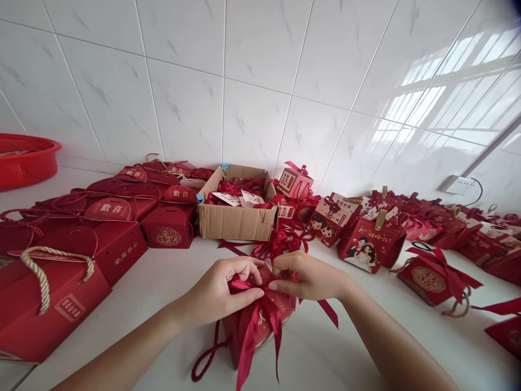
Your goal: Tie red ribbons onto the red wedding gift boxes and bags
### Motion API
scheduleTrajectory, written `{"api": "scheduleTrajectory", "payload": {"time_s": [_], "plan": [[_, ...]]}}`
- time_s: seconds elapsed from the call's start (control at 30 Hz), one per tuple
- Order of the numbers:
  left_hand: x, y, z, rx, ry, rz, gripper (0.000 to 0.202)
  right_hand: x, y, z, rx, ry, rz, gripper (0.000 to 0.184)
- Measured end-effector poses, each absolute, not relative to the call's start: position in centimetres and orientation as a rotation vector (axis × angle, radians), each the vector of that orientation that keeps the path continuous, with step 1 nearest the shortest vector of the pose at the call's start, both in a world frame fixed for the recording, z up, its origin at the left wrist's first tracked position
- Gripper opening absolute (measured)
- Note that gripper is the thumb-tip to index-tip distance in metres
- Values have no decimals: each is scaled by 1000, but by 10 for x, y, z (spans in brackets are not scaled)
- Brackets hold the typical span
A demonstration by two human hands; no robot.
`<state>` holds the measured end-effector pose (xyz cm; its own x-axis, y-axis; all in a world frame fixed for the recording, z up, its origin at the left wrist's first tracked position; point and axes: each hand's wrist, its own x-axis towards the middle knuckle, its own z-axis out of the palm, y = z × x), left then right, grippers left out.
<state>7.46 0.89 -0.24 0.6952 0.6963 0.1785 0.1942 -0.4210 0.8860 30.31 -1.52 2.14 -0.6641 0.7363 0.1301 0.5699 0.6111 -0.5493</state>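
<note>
- Trailing lengthwise toward the camera: glossy ribbon point(249, 339), over a red box point(233, 336) on the white counter point(325, 361).
- Red box directly below both hands; left hand point(217, 288) and right hand point(307, 276) about equally near.
- Fingers pinched narrow on gathered ribbon.
- Lettering pale; cord loop point(214, 347) at left side.
- Just beyond: cardboard carton point(236, 222).

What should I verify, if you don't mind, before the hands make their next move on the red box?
1. Left hand on the red ribbon: ok, pinching it.
2. Right hand on the ribbon: ok, pinching nearby.
3. Red box between the forearms: ok.
4. Rope handle out of the hands' way: ok, lying at the box's left.
5. Knot firmness: cannot tell.
</note>
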Motion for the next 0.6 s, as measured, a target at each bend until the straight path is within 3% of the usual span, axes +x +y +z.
{"api": "scheduleTrajectory", "payload": {"time_s": [0.27,0.6], "plan": [[80,7,-4,1951,759,733,34,302,-14,22,-989,-2462,755,26],[79,6,-6,1927,703,728,45,305,-9,21,-874,-2475,776,30]]}}
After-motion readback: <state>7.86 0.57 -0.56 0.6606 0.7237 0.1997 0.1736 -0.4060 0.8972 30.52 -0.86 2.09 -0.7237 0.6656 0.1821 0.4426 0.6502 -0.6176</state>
